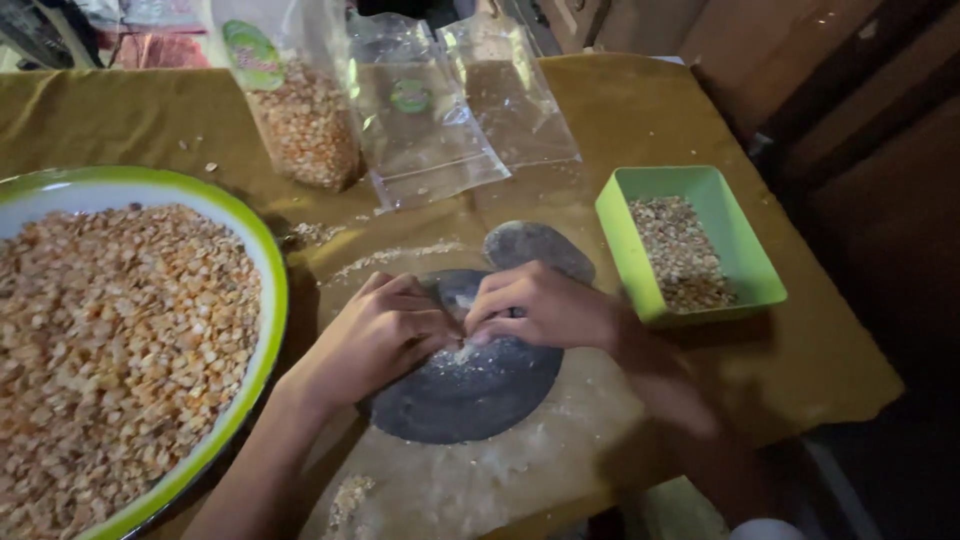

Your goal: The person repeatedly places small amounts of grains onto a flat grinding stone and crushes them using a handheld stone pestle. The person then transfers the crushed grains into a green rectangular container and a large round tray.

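A small pale heap of crushed grain [462, 350] sits at the centre of the frame on a dark, flat, round grinding stone [465, 385], and both hands meet over it. The left hand [375, 335] curls its fingers together down onto the heap, and the right hand [535, 305] does the same from the other side, fingertips touching the left hand's; whether either hand pinches grain or only presses on it cannot be told, because the fingers hide the contact. Just above the hands lies a smaller grey oval stone [540, 248], touching or overlapping the round stone's upper edge. Pale dust and loose bits are scattered on the brown paper sheet [560, 440] under the stones. At the right of the frame stands 1 green rectangular plastic tray [615, 205] holding a layer of pale grain. At the left, a large white bowl with a green rim [272, 290] is heaped with orange split kernels. At the upper middle, a clear plastic bag of kernels [305, 120] stands beside 2 flat empty clear bags [440, 130]. A likely risk is crushed grain sliding off the stone's smooth edge onto the paper if the fingers sweep too wide, and the oval stone could be knocked by the right wrist.
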